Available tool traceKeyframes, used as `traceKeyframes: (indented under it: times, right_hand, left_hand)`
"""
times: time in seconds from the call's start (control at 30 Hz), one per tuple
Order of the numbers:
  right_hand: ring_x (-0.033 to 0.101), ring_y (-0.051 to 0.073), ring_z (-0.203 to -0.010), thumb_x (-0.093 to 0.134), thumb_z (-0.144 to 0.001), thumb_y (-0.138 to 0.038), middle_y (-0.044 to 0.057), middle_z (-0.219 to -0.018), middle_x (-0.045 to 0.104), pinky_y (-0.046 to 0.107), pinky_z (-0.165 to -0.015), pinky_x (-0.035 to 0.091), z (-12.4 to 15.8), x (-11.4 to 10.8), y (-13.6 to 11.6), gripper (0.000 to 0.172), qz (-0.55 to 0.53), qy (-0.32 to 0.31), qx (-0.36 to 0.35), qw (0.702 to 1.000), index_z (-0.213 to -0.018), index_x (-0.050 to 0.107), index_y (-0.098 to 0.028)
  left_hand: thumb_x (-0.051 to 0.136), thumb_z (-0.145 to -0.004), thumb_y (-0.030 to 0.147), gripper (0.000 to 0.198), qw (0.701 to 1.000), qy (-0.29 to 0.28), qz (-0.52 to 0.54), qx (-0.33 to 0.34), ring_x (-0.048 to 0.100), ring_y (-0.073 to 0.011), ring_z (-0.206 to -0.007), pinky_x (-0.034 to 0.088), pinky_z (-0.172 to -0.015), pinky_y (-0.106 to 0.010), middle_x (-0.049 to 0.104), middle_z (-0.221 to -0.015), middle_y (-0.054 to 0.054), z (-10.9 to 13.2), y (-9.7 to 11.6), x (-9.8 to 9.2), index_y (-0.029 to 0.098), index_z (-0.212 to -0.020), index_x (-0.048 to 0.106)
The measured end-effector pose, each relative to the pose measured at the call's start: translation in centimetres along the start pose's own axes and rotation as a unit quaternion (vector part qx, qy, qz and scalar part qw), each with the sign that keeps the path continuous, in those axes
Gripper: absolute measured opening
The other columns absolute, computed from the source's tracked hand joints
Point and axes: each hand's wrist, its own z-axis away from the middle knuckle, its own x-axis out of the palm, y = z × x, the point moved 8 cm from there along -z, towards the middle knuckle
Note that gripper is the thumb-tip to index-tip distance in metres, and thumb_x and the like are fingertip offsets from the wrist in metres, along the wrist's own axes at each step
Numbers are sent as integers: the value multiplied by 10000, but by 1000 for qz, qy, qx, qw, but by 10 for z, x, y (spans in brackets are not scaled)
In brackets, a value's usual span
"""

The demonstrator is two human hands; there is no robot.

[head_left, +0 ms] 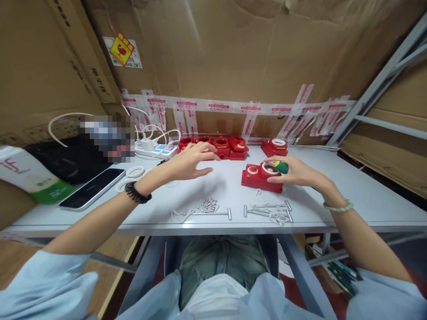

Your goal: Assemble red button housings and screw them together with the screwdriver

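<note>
My left hand (188,163) hangs over the table in front of a row of red housings (222,149), fingers spread and nothing in them. On the right, my right hand (298,172) is closed round a screwdriver with a green and yellow handle (282,167); the shaft is hidden. Its fingertips and thumb rest at the end of a red housing (256,181), which lies flat and carries a white ring (267,165) and a small red knob (252,169). Nearer me lie a heap of screws (209,206) and several T-shaped metal rods (268,210) with white cords.
Another red housing with a white ring (275,146) sits behind my right hand. At left are a phone (93,189), white rings (135,171), a green-white packet (35,175) and a power strip (162,151) with cables. A cardboard wall (233,58) closes off the back.
</note>
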Motion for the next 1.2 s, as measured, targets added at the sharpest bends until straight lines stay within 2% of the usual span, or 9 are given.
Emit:
traceKeyframes:
  times: [0.13, 0.3, 0.47, 0.73, 1.0, 1.1, 1.2]
  right_hand:
    - [670, 280, -1035, 672, -760, -537, 61, -1175, 710, 402, -915, 505, -6, -5, 12, 534, 46, 30, 26, 998, -1183, 634, -213]
    - [661, 323, -1044, 643, -792, -549, 89, -1165, 707, 418, -874, 488, -24, -11, 35, 508, 124, 79, 100, 984, -1167, 625, -206]
    - [671, 350, -1006, 647, -814, -514, 153, -1096, 711, 392, -790, 482, -45, -11, 43, 481, 204, 121, 176, 955, -1124, 595, -151]
    - [648, 375, -1056, 607, -843, -496, 255, -1138, 654, 397, -815, 480, -77, -5, 42, 544, 231, 177, 244, 925, -1170, 578, -62]
    - [629, 401, -1093, 592, -882, -391, 322, -1170, 604, 427, -850, 473, -111, -3, 46, 518, 226, 198, 263, 917, -1210, 543, 8]
    - [612, 418, -1113, 578, -895, -385, 339, -1187, 581, 437, -866, 462, -117, -5, 46, 525, 226, 206, 263, 915, -1209, 538, 33]
    - [574, 429, -1162, 551, -907, -414, 329, -1283, 523, 446, -889, 447, -117, -9, 39, 534, 232, 216, 242, 917, -1234, 535, 8]
  left_hand:
    - [559, -927, 353, 289, 999, 12, 10, -50, 546, -270, -1160, 416, -1003, -465, 557, -1288, -109, 37, -34, 13, 219, -1178, 612]
    - [545, -930, 348, 282, 997, 31, 22, -62, 547, -265, -1158, 423, -1000, -469, 570, -1252, -110, 48, -50, 23, 205, -1161, 622]
    - [541, -933, 350, 274, 997, 27, 33, -70, 550, -266, -1142, 420, -990, -490, 568, -1241, -111, 44, -48, 30, 207, -1153, 622]
    - [521, -944, 353, 268, 997, 21, 27, -71, 551, -269, -1147, 424, -960, -479, 553, -1250, -114, 45, -47, 36, 223, -1159, 612]
    - [514, -947, 342, 265, 997, 10, 29, -74, 556, -273, -1146, 426, -958, -467, 544, -1253, -118, 45, -45, 42, 223, -1160, 617]
    - [515, -947, 341, 263, 997, 8, 27, -73, 559, -271, -1136, 423, -963, -468, 546, -1248, -118, 45, -46, 43, 226, -1160, 617]
    - [512, -948, 347, 265, 997, 9, 25, -72, 556, -271, -1142, 426, -953, -459, 547, -1250, -116, 46, -46, 44, 231, -1162, 616]
